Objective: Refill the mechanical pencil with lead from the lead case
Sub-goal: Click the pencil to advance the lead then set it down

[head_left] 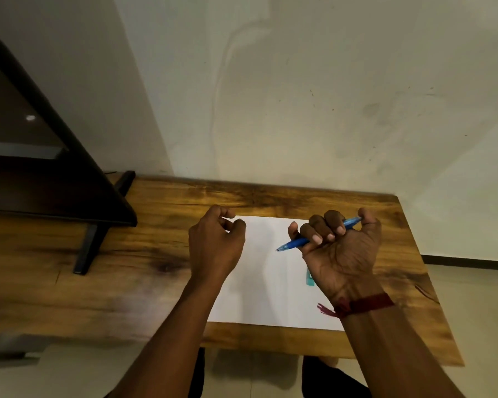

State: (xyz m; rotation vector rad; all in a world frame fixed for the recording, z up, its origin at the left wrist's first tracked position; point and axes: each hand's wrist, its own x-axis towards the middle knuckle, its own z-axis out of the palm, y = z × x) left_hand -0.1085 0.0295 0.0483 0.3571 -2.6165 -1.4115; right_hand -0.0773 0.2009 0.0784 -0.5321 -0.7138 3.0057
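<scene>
My right hand (339,248) is raised palm-up over the sheet, its fingers curled round a blue mechanical pencil (295,242). The pencil's tip points down-left and its back end sticks out past my thumb. A teal lead case (309,279) lies on the white paper (259,297), mostly hidden behind my right wrist. My left hand (216,242) hovers over the paper's left edge with fingers loosely curled, thumb and forefinger apart, and nothing visible between them. It is well apart from the pencil tip.
The paper lies on a wooden table (156,254) pushed against a pale wall. A dark wooden frame (69,182) with a black leg stands on the table's left part. The table's near edge (270,344) runs just below the paper.
</scene>
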